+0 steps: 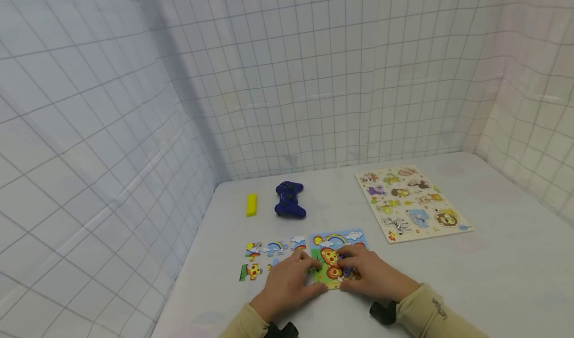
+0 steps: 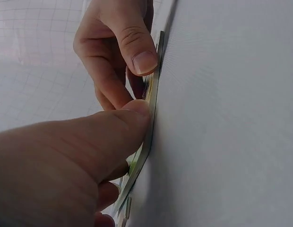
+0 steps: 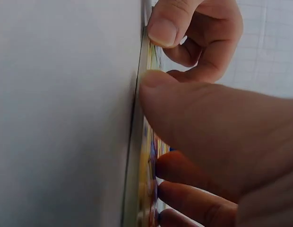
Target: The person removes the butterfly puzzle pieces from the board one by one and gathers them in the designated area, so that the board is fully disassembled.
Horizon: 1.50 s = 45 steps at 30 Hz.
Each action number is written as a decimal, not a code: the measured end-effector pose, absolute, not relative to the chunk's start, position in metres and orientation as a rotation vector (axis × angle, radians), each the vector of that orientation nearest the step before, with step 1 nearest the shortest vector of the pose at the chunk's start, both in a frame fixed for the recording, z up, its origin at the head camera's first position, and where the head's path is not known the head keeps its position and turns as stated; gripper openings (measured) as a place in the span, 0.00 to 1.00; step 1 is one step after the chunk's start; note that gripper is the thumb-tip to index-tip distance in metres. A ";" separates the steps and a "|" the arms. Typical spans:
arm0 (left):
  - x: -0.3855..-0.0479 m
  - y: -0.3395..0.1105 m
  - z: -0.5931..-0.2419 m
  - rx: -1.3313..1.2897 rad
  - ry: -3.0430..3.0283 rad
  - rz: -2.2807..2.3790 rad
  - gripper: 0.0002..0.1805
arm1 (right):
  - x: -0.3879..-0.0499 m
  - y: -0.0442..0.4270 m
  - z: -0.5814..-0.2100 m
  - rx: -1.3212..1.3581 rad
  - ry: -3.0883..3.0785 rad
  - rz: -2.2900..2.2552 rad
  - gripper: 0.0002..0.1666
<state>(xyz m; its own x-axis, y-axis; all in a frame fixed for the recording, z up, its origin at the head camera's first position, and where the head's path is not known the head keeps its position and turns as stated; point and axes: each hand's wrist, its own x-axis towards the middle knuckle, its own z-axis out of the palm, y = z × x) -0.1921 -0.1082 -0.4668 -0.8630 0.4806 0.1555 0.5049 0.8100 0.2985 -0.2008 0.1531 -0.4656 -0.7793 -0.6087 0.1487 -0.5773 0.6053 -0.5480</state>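
A small picture puzzle board with a sun, a rainbow and a cartoon butterfly lies flat before me. My left hand holds its near left corner, thumb on the near edge and fingers curled at the left side. My right hand grips the right part, its thumb at the near edge and its fingertips on the picture. Both thumbs press the edge of the board in the left wrist view. Loose jigsaw pieces lie left of the board, some hidden behind my left hand.
Behind the pieces are a dark blue game controller and a yellow block. A wooden animal puzzle board lies at the back right. The white table meets grid-patterned sheets at the back and sides.
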 end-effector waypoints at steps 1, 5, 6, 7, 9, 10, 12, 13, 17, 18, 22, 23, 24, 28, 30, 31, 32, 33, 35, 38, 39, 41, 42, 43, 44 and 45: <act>-0.192 -0.108 -0.467 -0.795 -2.926 -0.516 0.25 | -0.200 0.154 -0.466 -1.017 2.789 -0.902 0.28; -0.193 -0.107 -0.467 -0.787 -2.951 -0.538 0.25 | -0.199 0.155 -0.465 -0.998 2.864 -0.864 0.24; -0.193 -0.106 -0.467 -0.787 -2.952 -0.541 0.25 | -0.198 0.155 -0.465 -0.995 2.871 -0.861 0.24; -0.193 -0.106 -0.467 -0.785 -2.950 -0.546 0.26 | -0.198 0.155 -0.465 -0.995 2.876 -0.855 0.24; -0.193 -0.107 -0.467 -0.790 -2.939 -0.557 0.26 | -0.198 0.155 -0.465 -1.003 2.884 -0.844 0.24; -0.193 -0.107 -0.467 -0.790 -2.936 -0.562 0.26 | -0.198 0.154 -0.465 -1.006 2.886 -0.840 0.24; -0.193 -0.108 -0.467 -0.788 -2.928 -0.573 0.26 | -0.198 0.154 -0.465 -1.023 2.895 -0.831 0.23; -0.193 -0.108 -0.467 -0.786 -2.924 -0.582 0.26 | -0.198 0.154 -0.466 -1.031 2.900 -0.830 0.23; -0.193 -0.108 -0.468 -0.772 -2.925 -0.621 0.26 | -0.198 0.154 -0.467 -1.062 2.914 -0.832 0.20; -0.193 -0.108 -0.468 -0.769 -2.926 -0.637 0.26 | -0.199 0.154 -0.467 -1.070 2.915 -0.835 0.20; -0.194 -0.107 -0.468 -0.765 -2.932 -0.707 0.26 | -0.199 0.154 -0.468 -1.080 2.905 -0.855 0.20; -0.194 -0.107 -0.468 -0.764 -2.929 -0.729 0.26 | -0.199 0.155 -0.468 -1.082 2.904 -0.861 0.20; -0.194 -0.107 -0.468 -0.762 -2.927 -0.756 0.25 | -0.199 0.155 -0.468 -1.084 2.902 -0.865 0.20; -0.196 -0.105 -0.469 -0.735 -2.912 -0.886 0.23 | -0.199 0.155 -0.467 -1.084 2.902 -0.870 0.21; -0.197 -0.105 -0.470 -0.721 -2.895 -0.958 0.21 | -0.198 0.155 -0.467 -1.081 2.900 -0.873 0.21; -0.198 -0.104 -0.470 -0.719 -2.880 -1.000 0.21 | -0.198 0.155 -0.467 -1.081 2.897 -0.875 0.21; -0.198 -0.104 -0.470 -0.717 -2.865 -1.042 0.19 | -0.198 0.155 -0.466 -1.081 2.895 -0.876 0.21; -0.198 -0.104 -0.471 -0.717 -2.849 -1.078 0.18 | -0.198 0.155 -0.466 -1.082 2.893 -0.879 0.21; -0.198 -0.104 -0.471 -0.724 -2.810 -1.151 0.16 | -0.198 0.155 -0.466 -1.084 2.890 -0.884 0.21; -0.197 -0.103 -0.472 -0.721 -2.760 -1.269 0.11 | -0.198 0.156 -0.466 -1.084 2.892 -0.881 0.21; -0.197 -0.103 -0.472 -0.716 -2.745 -1.312 0.10 | -0.198 0.156 -0.466 -1.082 2.893 -0.880 0.21; -0.196 -0.102 -0.471 -0.689 -2.710 -1.424 0.08 | -0.199 0.156 -0.466 -1.076 2.894 -0.880 0.21; -0.195 -0.103 -0.469 -0.674 -2.695 -1.475 0.07 | -0.199 0.156 -0.466 -1.072 2.890 -0.884 0.21; -0.193 -0.105 -0.467 -0.651 -2.681 -1.528 0.07 | -0.199 0.156 -0.467 -1.069 2.884 -0.890 0.22; -0.191 -0.109 -0.464 -0.626 -2.671 -1.578 0.07 | -0.199 0.156 -0.467 -1.064 2.877 -0.896 0.22; -0.189 -0.114 -0.461 -0.597 -2.665 -1.625 0.08 | -0.198 0.156 -0.467 -1.061 2.868 -0.904 0.23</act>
<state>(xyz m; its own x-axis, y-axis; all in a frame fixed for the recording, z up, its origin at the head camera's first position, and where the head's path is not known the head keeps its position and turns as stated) -0.1885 -0.1140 -0.4609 -0.9288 0.3337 0.1614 0.2964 0.4069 0.8641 -0.1983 0.1560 -0.4670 -0.7776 -0.5849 0.2307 -0.6114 0.6179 -0.4943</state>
